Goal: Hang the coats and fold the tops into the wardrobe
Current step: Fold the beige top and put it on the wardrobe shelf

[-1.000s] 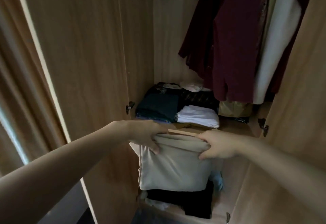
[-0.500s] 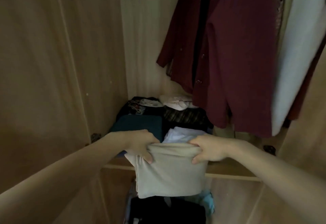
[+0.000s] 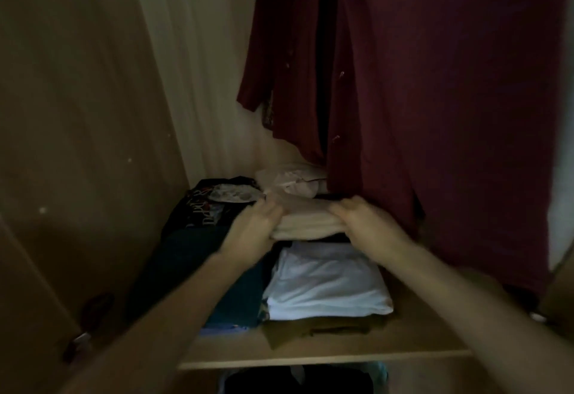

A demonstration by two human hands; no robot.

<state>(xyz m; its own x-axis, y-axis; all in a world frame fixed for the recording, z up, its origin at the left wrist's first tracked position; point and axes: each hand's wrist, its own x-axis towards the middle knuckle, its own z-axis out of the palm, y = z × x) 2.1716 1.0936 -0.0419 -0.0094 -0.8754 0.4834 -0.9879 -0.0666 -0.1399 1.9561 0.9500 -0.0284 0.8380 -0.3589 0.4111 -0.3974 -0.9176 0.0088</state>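
With dark red coats [image 3: 435,98] hung and folded tops stacked on the wooden shelf [image 3: 326,353]; left hand [image 3: 254,229], right hand [image 3: 363,222] gripping folded beige top [image 3: 306,222], unplaced.

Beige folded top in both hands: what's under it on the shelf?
Under the beige folded top, a dark garment's edge shows; nearer lies the white folded top. What lies farther back underneath is covered.

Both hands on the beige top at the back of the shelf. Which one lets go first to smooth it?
Probably right. The right hand lies on top of the folded beige top, free to press; the left hand grips its left edge beside the dark printed top.
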